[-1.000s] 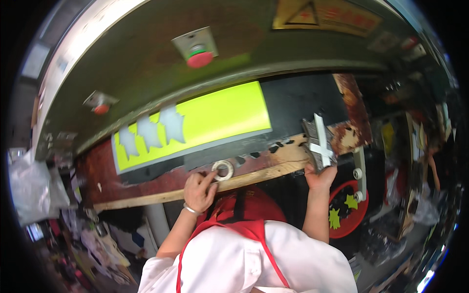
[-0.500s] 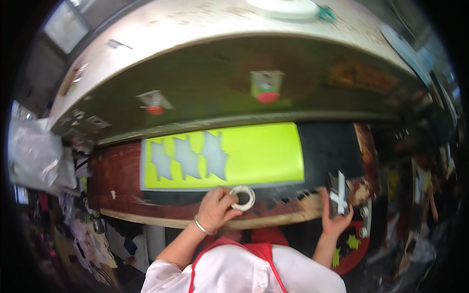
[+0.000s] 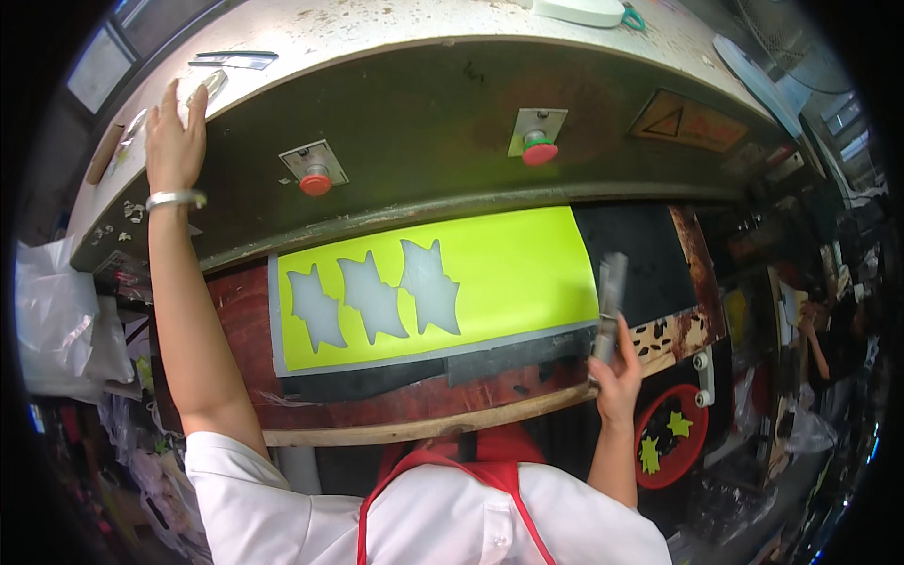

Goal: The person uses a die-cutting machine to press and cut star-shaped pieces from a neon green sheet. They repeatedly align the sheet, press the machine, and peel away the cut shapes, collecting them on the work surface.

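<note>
My left hand (image 3: pixel 176 139) is stretched up over the edge of the machine's pale top, fingers apart. Beside its fingertips a roll of tape (image 3: pixel 216 87) lies on that top. In my right hand (image 3: pixel 618 374) is a grey metal cutting die (image 3: pixel 612 287), held on edge above the right end of the sheet and slightly blurred. Below lies a bright yellow-green sheet (image 3: pixel 518 268), with several spiky cut-outs in its left half showing a grey-white layer underneath. The sheet rests on a black mat (image 3: pixel 636 259) over a reddish-brown board (image 3: pixel 235 311).
A red button (image 3: pixel 316 182) and a green-and-red button (image 3: pixel 539 149) stick out of the machine's dark front. Yellow-green star pieces (image 3: pixel 678 424) lie in a red basin (image 3: pixel 695 452) at lower right. Green-handled scissors (image 3: pixel 633 17) are on the top. Plastic bags (image 3: pixel 56 301) hang at left.
My left hand has moved from the board's front edge to the machine top at upper left and let go of the tape roll. The right hand has raised and turned the die.
</note>
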Tool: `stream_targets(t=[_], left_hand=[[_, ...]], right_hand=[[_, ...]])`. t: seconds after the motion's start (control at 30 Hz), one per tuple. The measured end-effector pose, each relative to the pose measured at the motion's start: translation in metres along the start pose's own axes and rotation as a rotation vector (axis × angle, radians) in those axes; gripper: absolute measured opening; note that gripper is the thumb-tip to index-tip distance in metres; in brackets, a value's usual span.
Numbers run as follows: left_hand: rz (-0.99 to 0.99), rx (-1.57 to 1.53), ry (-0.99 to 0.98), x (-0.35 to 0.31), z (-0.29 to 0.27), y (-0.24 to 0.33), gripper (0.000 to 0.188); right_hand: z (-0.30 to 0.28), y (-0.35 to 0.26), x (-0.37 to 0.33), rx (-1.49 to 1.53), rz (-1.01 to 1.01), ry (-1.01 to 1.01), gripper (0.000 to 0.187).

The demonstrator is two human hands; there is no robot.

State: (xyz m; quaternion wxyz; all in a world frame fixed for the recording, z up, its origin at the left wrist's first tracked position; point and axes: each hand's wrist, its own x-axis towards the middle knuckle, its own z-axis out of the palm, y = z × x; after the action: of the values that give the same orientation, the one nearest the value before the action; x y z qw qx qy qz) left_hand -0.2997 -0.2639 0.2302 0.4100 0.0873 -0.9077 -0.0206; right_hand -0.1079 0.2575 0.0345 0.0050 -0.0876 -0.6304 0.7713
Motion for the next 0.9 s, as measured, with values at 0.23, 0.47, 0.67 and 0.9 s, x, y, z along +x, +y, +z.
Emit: stream_targets(t=[0.23,0.47,0.67,0.9], left_hand=[[0.224,-0.355,-0.26,-0.204,-0.027,0.052,0.045],[0.0,-0.408,-0.6,-0.36,-0.07,0.027,0.038],[-0.142,-0.573,-0.666,-0.422,-0.075,0.029,0.034],[-0.021,-0.511,-0.686,-0.417,-0.066,0.036,0.032]], right_hand=[[0.104,0.028,0.067,-0.886,-0.382,-0.168,0.069],[0.14,0.064,0.074,-1.232,-0.503,-0.106,0.076],[0.124,0.1,0.06,-0.947,-0.666,0.077,0.078],[0.128,0.099,0.071,-0.934,-0.699,0.063,0.082]])
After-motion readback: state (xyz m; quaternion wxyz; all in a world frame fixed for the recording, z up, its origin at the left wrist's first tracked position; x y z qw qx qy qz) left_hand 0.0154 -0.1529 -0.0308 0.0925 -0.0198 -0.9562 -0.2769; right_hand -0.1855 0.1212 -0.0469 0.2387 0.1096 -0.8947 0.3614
